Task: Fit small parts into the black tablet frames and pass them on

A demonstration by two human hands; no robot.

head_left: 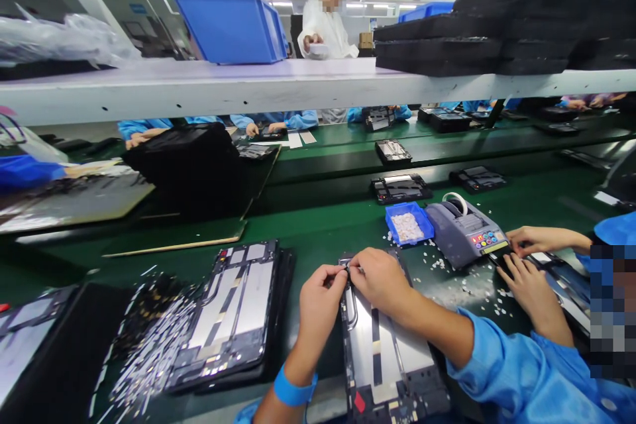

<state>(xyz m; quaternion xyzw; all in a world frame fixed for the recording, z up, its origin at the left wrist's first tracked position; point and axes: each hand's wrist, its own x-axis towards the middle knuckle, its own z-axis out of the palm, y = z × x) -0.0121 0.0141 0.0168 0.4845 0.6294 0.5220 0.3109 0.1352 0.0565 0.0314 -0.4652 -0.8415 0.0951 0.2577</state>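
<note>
A: What's the person doing w/ both hands?
B: Left hand (320, 295) and right hand (380, 278) are meeting at the top edge of an open tablet (382, 358), which is lying flat on the green bench (318, 228) right in front of the person. Fingertips of both are pinching together on a small part (348, 269) there; too small to tell what it is.
A: Anything on the wrists?
B: Blue band (293, 389) on the left, blue sleeve (517, 371) on the right.
A: What's sitting nearby?
B: Left of the tablet, a stack of similar open tablets (233, 311), w/ a pile of thin white strips (154, 351) beside it. Up and right, a small blue tray (409, 223) holding white bits, more bits lying scattered around it. Just beside the tray, a grey tape dispenser (464, 232).
A: Other people?
B: A co-worker's hands (527, 265) are working at the dispenser's right end. Across the bench, more blue sleeves. Black trays (497, 20) are stacked on the shelf (199, 83) above, next to a blue bin (231, 25).
</note>
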